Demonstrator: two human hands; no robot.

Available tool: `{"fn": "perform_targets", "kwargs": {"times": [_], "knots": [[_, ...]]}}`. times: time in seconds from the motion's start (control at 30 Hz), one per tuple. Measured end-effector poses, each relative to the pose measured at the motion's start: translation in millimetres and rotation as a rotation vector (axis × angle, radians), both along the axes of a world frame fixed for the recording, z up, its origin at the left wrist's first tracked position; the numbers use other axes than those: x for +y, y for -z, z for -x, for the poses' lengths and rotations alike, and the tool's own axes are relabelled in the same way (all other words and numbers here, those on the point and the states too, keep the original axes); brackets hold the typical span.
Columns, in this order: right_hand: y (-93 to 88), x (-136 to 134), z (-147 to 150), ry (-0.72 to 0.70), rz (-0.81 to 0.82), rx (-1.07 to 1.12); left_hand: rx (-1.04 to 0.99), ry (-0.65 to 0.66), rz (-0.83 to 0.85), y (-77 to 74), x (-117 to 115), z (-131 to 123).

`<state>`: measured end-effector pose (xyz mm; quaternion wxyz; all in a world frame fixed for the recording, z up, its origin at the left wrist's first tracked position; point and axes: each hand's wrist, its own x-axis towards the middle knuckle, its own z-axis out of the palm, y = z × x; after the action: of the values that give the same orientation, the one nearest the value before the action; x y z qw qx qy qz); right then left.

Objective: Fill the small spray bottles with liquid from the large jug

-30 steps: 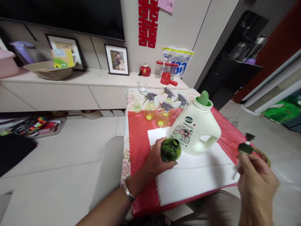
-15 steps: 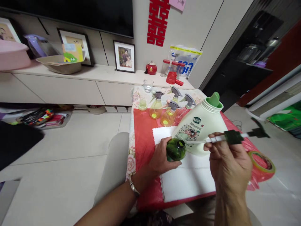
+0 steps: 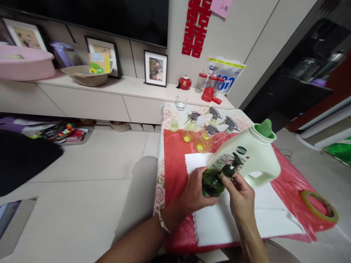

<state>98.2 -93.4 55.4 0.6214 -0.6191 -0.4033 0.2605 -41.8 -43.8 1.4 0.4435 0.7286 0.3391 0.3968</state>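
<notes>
My left hand (image 3: 196, 190) is wrapped round a dark green bottle (image 3: 212, 183), tilted so its mouth faces right. My right hand (image 3: 241, 191) pinches a dark green pump head (image 3: 229, 168) at the bottle's mouth; its dip tube is out of sight, and I cannot tell whether the collar is seated on the neck. Just behind both hands stands a large pale green detergent jug (image 3: 259, 160), uncapped, with a green spout at its opening. A white scalloped cloth (image 3: 214, 228) lies under the hands.
Several spray bottles (image 3: 189, 132) stand behind the jug's left side, near a pale green cap (image 3: 173, 125) and a glass cup (image 3: 181, 103). A roll of tape (image 3: 319, 206) lies at the right on red plastic sheeting (image 3: 175, 164). A cabinet (image 3: 98, 102) runs along the wall.
My right hand has moved left and brought the pump to the bottle's mouth, its white tube no longer showing. The left hand keeps its hold on the bottle. The view has shifted slightly.
</notes>
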Motion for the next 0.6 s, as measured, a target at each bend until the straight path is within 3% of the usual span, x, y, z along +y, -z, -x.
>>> {"fn": "perform_targets", "kwargs": {"times": [0.3, 0.4, 0.6], "knots": [[15.7, -9, -4, 0.053, 0.009, -0.147, 0.000, 0.020, -0.079, 9.3, 1, 0], [15.7, -11, -2, 0.026, -0.018, -0.218, -0.040, 0.039, -0.058, -6.0, -1, 6], [21.2, -13, -2, 0.033, -0.097, -0.334, -0.308, 0.023, -0.128, -52.4, -8, 3]]}}
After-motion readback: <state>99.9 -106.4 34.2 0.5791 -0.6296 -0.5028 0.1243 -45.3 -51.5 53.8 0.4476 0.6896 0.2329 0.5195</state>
